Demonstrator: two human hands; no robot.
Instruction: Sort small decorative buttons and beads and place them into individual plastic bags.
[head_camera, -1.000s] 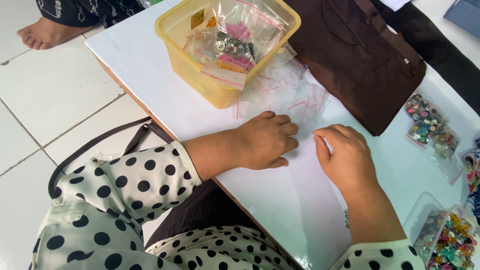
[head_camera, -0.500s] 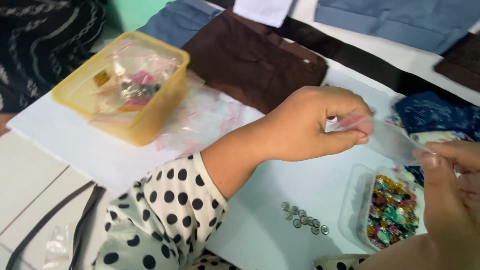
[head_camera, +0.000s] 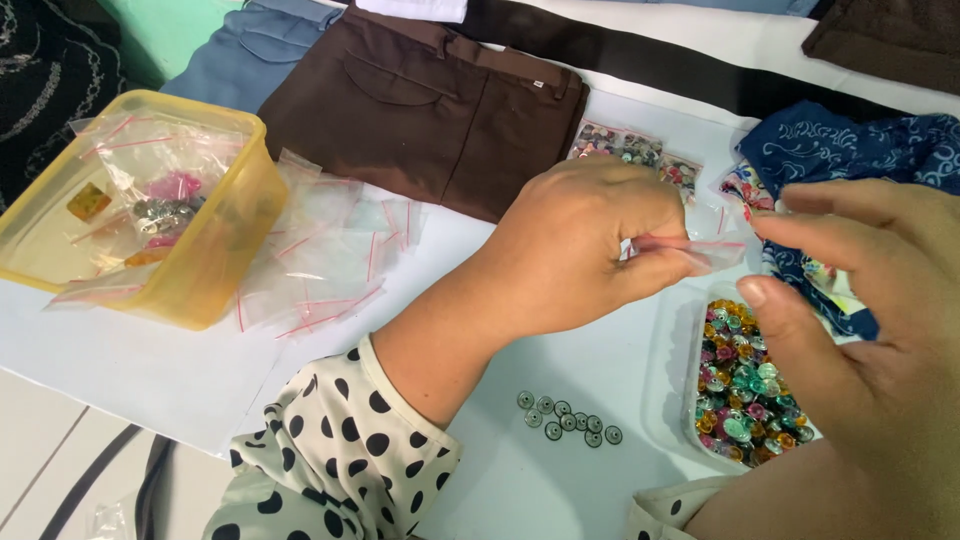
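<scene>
- Two hands meet over the white bench; the left hand reaches in from the lower left on a polka-dot sleeve, knuckles up, wrist bent slightly.
- Its fingers are pinched narrow on a small clear bag with a red strip, held off the bench.
- Close to the lens, the right hand is large and blurred; its fingers are spread loosely, curving toward the bag's free end, and whether they touch it is hard to tell.
- Just below both sets of fingers sits a clear tub of coloured buttons, partly hidden by the right hand.
- A short row of silver snaps lies below the left fingers.
- Well to the left of the fingers stands a yellow box, with loose empty bags beside it.
- Beyond the fingers lie brown trousers, cut off by the top edge.
</scene>
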